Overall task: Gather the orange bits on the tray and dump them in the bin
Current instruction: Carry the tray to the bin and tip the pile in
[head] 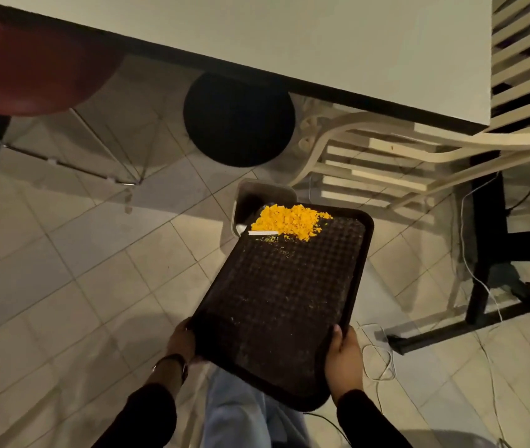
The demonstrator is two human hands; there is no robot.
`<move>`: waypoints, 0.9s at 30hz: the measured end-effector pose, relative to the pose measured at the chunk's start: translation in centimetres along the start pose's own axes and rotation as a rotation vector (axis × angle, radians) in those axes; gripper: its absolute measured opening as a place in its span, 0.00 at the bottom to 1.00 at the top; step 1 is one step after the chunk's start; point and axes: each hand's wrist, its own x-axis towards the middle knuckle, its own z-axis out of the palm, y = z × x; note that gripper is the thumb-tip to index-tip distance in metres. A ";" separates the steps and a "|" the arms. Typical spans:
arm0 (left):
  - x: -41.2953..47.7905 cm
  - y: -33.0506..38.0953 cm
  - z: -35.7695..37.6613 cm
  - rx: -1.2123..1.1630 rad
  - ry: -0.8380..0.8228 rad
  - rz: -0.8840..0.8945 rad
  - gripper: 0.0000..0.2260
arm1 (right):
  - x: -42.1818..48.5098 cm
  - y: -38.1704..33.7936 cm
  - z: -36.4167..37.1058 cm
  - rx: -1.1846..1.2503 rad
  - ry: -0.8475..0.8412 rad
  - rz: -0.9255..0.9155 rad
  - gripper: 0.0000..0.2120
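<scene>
Left hand (182,341) and right hand (345,358) grip the brown tray (283,302) at its near corners; far from the fingers, orange bits (289,221) heap over the bin (258,186).

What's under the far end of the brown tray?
A pale rectangular bin. The brown textured plastic tray and its heap of orange bits cover much of the opening, so its contents are hidden.

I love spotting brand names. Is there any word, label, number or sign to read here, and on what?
None can be read. The tray shows only a bumpy pattern; the bin and the white strip by the orange bits look plain; the wristband is too dark to tell.
</scene>
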 end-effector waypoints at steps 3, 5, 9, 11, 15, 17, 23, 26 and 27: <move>1.6 -0.2 0.6 0.132 -0.014 0.021 0.11 | 1.6 -0.2 0.8 -0.012 -0.015 0.013 0.17; 1.4 0.1 1.0 0.117 -0.017 -0.014 0.13 | 2.4 -0.3 1.2 -0.008 -0.022 0.022 0.17; 1.3 0.4 1.5 0.114 0.021 -0.006 0.18 | 3.2 -0.5 1.7 -0.023 -0.022 0.021 0.18; 1.4 0.4 1.5 0.122 0.016 -0.003 0.16 | 3.5 -0.7 1.7 -0.039 -0.022 0.004 0.17; 0.0 1.2 1.4 0.121 -0.002 0.009 0.10 | 3.6 -1.5 1.6 -0.065 -0.037 -0.010 0.17; -0.3 1.2 1.2 0.140 -0.018 0.010 0.12 | 3.7 -1.8 1.5 -0.077 -0.045 0.003 0.17; -0.6 1.7 0.6 0.184 -0.056 0.024 0.13 | 3.8 -2.8 1.4 -0.098 -0.031 -0.022 0.17; -0.5 1.7 0.6 0.165 -0.062 0.028 0.13 | 4.0 -3.3 1.5 -0.109 -0.024 -0.052 0.17; -0.6 1.8 0.6 0.158 -0.056 0.025 0.13 | 4.2 -3.5 1.6 -0.117 -0.022 -0.053 0.17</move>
